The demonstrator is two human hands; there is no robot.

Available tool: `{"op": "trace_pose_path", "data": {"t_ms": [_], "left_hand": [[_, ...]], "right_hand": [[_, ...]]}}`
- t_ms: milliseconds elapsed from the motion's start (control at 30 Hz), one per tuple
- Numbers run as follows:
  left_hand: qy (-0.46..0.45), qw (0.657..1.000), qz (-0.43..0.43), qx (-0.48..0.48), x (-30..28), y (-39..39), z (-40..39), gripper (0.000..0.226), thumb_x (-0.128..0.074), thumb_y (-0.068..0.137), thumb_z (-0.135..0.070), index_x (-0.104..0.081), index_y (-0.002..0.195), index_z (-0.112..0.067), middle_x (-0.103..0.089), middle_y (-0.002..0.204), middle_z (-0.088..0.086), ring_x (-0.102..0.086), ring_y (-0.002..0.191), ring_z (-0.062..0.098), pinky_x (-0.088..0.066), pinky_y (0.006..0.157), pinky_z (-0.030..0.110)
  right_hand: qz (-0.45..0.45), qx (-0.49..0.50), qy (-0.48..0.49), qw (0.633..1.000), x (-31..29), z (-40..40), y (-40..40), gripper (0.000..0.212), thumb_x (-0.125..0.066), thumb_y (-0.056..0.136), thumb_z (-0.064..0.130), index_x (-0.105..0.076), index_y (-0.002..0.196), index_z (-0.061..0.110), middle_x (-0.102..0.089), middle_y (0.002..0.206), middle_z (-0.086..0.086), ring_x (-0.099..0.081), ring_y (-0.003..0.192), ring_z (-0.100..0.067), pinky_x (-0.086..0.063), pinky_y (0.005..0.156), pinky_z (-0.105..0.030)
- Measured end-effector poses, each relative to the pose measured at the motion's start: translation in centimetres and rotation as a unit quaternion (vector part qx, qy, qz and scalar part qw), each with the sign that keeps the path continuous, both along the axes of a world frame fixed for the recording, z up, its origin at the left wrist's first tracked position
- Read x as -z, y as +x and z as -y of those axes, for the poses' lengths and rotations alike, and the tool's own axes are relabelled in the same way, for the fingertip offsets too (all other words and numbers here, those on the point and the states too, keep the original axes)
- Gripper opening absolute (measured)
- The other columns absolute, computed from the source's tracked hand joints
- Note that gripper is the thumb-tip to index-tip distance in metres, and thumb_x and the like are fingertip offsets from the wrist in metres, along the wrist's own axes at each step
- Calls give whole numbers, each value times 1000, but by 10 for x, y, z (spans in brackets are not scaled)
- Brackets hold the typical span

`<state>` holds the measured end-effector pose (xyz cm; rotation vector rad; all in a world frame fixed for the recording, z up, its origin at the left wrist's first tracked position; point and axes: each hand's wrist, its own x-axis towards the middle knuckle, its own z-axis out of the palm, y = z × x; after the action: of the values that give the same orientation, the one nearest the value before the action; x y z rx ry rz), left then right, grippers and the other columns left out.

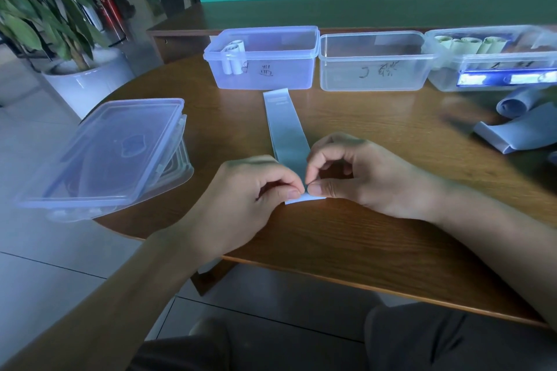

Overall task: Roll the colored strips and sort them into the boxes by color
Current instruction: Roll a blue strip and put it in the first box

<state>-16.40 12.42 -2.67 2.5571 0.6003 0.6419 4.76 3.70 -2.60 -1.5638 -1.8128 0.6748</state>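
Note:
A long pale blue-grey strip (pixel 284 126) lies flat on the wooden table (pixel 346 235), running from the boxes toward me. My left hand (pixel 253 199) and my right hand (pixel 358 172) pinch its near end between thumb and fingers, side by side. Three clear plastic boxes stand in a row at the back. The left box (pixel 265 69) holds a few white rolls in its left corner. Nothing shows inside the middle box (pixel 373 69). The right box (pixel 494 69) holds several greenish-white rolls.
Loose pale strips (pixel 524 126), partly curled, lie at the right edge of the table. A stack of clear box lids (pixel 105 156) sits tilted over the table's left edge. A potted plant (pixel 54 24) stands on the floor at the left.

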Motion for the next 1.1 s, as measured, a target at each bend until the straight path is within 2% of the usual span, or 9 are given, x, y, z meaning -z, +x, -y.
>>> {"op": "trace_pose_path", "data": {"t_ms": [167, 300, 467, 567, 767, 900, 1000, 1100], "left_hand": [[-14, 1000, 5, 2, 0, -4, 1, 9, -73, 86, -36, -78, 92, -32, -67, 86, -13, -64, 85, 13, -49, 70, 25], [4, 1000, 9, -10, -1, -2, 2, 9, -72, 86, -36, -79, 91, -34, -67, 86, -15, -64, 85, 9, -49, 71, 25], [20, 1000, 7, -23, 0, -1, 2, 9, -71, 89, -30, -80, 90, -29, -65, 88, -17, -62, 89, 1, -45, 74, 11], [23, 999, 2, -37, 0, 0, 2, 13, -66, 91, -32, -79, 91, -29, -64, 90, -18, -58, 91, -5, -39, 77, 4], [29, 999, 10, -33, 0, 1, 2, 5, -68, 93, -24, -73, 93, -27, -65, 87, -17, -60, 90, 3, -43, 77, 10], [76, 997, 7, -20, 5, 0, 0, 7, -65, 95, -20, -71, 93, -23, -65, 90, -14, -59, 89, 4, -43, 79, 17], [72, 997, -3, -34, 6, -1, -2, 9, -69, 92, -32, -73, 97, -26, -61, 93, -16, -54, 88, 0, -40, 78, 10], [61, 997, 3, -40, 6, -1, -5, 14, -72, 89, -34, -77, 100, -26, -60, 96, -16, -55, 88, -5, -37, 77, 3]], "right_hand": [[40, -41, 42, 997, 2, 2, 1, 5, -72, 93, 20, -75, 95, 24, -62, 104, 6, -58, 106, -10, -40, 88, -15], [64, -41, 65, 995, 3, 4, 2, 6, -71, 94, 22, -75, 96, 26, -60, 105, 7, -59, 102, -8, -39, 85, -12], [80, -35, 80, 993, 2, 6, 4, 9, -77, 88, 29, -79, 98, 29, -59, 103, 8, -61, 99, -10, -41, 85, -14], [92, -36, 99, 990, 3, 5, 3, 7, -76, 91, 24, -79, 97, 27, -61, 95, 9, -63, 90, -11, -44, 78, -17], [94, -26, 99, 990, 2, 3, 3, 8, -74, 92, 23, -79, 99, 21, -67, 87, 15, -66, 84, -5, -43, 72, -11], [77, 5, 68, 995, 0, -1, 2, 4, -73, 92, 27, -76, 93, 24, -70, 83, 13, -65, 79, -9, -45, 69, -14], [71, 32, 68, 995, 0, -3, 1, 6, -73, 92, 28, -72, 88, 25, -68, 77, 14, -62, 74, -8, -42, 67, -14], [81, 25, 92, 992, 1, -1, 0, 5, -74, 93, 23, -71, 89, 25, -65, 82, 15, -60, 78, -8, -40, 69, -13]]}}
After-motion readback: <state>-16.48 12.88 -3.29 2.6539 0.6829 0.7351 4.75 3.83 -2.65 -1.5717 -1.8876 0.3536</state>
